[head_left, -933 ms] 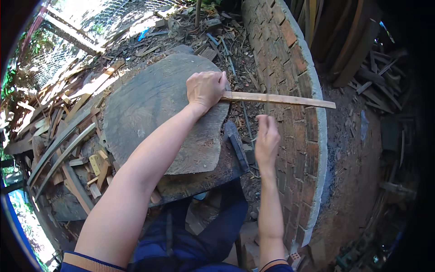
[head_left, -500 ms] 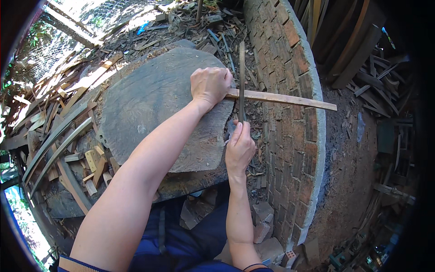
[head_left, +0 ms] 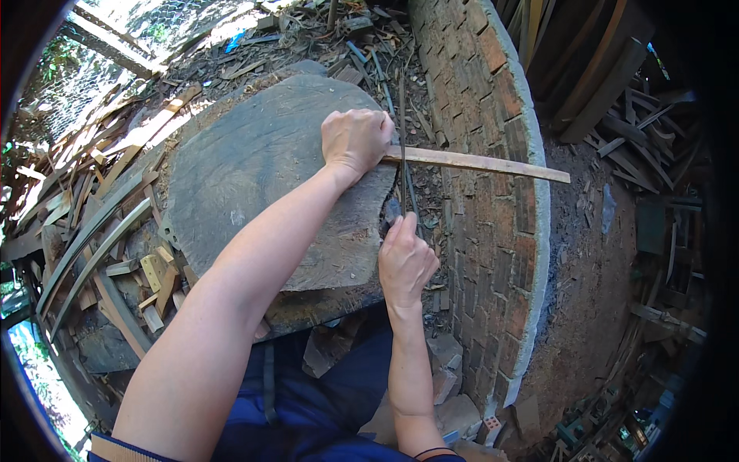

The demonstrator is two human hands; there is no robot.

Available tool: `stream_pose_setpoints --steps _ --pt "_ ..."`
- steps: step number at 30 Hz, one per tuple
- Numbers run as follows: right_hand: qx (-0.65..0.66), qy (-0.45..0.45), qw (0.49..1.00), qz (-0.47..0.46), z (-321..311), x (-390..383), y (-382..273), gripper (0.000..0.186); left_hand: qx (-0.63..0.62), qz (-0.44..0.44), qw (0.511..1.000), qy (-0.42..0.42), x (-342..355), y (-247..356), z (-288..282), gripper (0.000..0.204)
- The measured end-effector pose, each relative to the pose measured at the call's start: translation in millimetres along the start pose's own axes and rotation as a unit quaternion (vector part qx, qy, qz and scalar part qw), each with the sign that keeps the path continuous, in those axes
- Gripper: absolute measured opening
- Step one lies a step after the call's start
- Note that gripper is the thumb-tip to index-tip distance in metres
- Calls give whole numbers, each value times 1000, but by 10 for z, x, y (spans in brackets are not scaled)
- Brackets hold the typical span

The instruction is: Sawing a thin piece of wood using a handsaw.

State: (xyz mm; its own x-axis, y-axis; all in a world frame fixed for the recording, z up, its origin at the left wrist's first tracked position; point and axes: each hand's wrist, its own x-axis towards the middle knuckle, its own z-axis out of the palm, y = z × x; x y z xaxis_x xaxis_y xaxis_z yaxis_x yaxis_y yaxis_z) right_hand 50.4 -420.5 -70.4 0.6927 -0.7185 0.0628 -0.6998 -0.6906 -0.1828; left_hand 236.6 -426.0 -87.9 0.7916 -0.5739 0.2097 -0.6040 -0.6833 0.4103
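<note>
My left hand (head_left: 356, 142) is closed in a fist around one end of a long, thin wooden strip (head_left: 485, 163), at the right edge of a broad tree-stump block (head_left: 246, 154). The strip juts out to the right, past the block and over the brick wall. Lower and to the right, my right hand (head_left: 408, 262) grips the near end of a long, narrow blade (head_left: 402, 115), seen almost edge-on and pointing away from me. The blade crosses the strip just right of my left fist. My fingers hide its handle.
A low brick wall (head_left: 493, 254) with a pale coping runs along the right. Curved wood pieces (head_left: 100, 223) and offcuts (head_left: 158, 273) lie left of the block. More scrap wood (head_left: 647, 146) is heaped beyond the wall, and wood debris (head_left: 377, 69) covers the ground ahead.
The blade has turned from showing its flat side to nearly edge-on and shifted slightly left, closer to my left fist. My right wrist has rotated. My left hand stays on the strip.
</note>
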Motion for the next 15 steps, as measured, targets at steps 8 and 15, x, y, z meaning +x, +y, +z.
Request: stream_pose_setpoints --steps 8,15 --pt "65 35 996 -46 102 348 90 12 -12 -31 999 -4 38 62 26 34" --pt "52 -13 998 -34 -34 351 25 12 -2 -22 999 23 23 6 39 36"
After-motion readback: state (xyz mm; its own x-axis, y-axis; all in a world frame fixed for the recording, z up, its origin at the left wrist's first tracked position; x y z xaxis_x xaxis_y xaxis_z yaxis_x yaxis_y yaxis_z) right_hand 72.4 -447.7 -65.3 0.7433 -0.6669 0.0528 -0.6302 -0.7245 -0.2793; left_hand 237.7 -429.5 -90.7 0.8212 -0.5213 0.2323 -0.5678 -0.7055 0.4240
